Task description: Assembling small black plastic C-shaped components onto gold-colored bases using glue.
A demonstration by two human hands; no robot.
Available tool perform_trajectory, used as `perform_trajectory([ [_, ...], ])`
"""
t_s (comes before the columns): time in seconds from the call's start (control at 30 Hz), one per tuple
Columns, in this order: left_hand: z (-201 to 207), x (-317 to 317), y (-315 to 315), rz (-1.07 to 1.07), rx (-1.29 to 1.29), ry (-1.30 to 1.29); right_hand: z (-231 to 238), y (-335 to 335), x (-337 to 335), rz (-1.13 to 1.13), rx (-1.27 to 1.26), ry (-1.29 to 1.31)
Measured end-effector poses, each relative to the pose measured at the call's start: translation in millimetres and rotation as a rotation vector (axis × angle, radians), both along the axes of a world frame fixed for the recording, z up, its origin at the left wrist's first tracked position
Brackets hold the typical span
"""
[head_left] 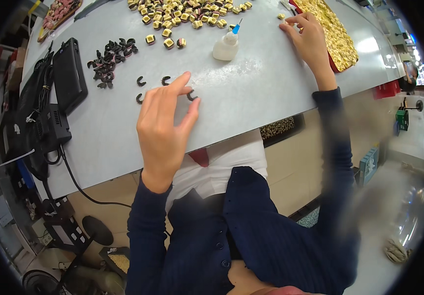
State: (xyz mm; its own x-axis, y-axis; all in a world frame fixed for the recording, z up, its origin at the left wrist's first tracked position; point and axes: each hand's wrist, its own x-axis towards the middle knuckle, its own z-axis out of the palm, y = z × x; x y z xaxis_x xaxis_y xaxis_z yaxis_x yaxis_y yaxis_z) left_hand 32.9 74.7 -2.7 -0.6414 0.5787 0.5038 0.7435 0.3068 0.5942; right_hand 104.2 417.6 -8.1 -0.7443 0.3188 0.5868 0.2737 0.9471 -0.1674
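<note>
While left hand (165,125) touches black arc (190,97), far-right screen (422,73) unreadably blurred.

And at twelve o'clock, a translucent plastic squeeze bottle (225,50) with a slim metal needle (240,22)! Toward one, gold pieces (327,29) gleaming like crumpled foil in a smooth red tray (333,65). Ten: matt black curved pieces (106,66), satiny black plastic case (69,76). Beneath, a smooth, glare-catching grey tabletop (256,93). Six: ribbed navy knit cardigan (192,236).
</note>
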Motion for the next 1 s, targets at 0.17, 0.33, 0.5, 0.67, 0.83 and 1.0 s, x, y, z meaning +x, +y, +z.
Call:
perform_trajectory([
  [0.17,-3.2,11.9,2.0,-0.031,0.185,-0.052,9.1,-16.6,-1.6,0.018,-0.151,-0.059],
  [0.33,-10.7,17.8,8.3,-0.076,0.406,-0.173,5.1,-62.4,13.5,0.127,-0.523,0.093],
  [0.5,-9.7,14.8,1.6,-0.104,0.301,-0.213,10.4,-55.5,24.3,0.151,-0.12,0.138],
  [0.67,-8.1,19.6,3.2,-0.127,0.275,-0.204,6.4,-41.4,29.4,0.075,-0.202,0.028],
  [0.83,-9.8,18.7,2.4,-0.136,0.301,-0.218,3.5,-50.1,36.4,0.141,-0.686,0.074],
  [1.0,-13.4,17.7,-1.7,-0.169,0.381,-0.196,18.2,-122.5,42.3,0.353,-1.048,0.151],
])
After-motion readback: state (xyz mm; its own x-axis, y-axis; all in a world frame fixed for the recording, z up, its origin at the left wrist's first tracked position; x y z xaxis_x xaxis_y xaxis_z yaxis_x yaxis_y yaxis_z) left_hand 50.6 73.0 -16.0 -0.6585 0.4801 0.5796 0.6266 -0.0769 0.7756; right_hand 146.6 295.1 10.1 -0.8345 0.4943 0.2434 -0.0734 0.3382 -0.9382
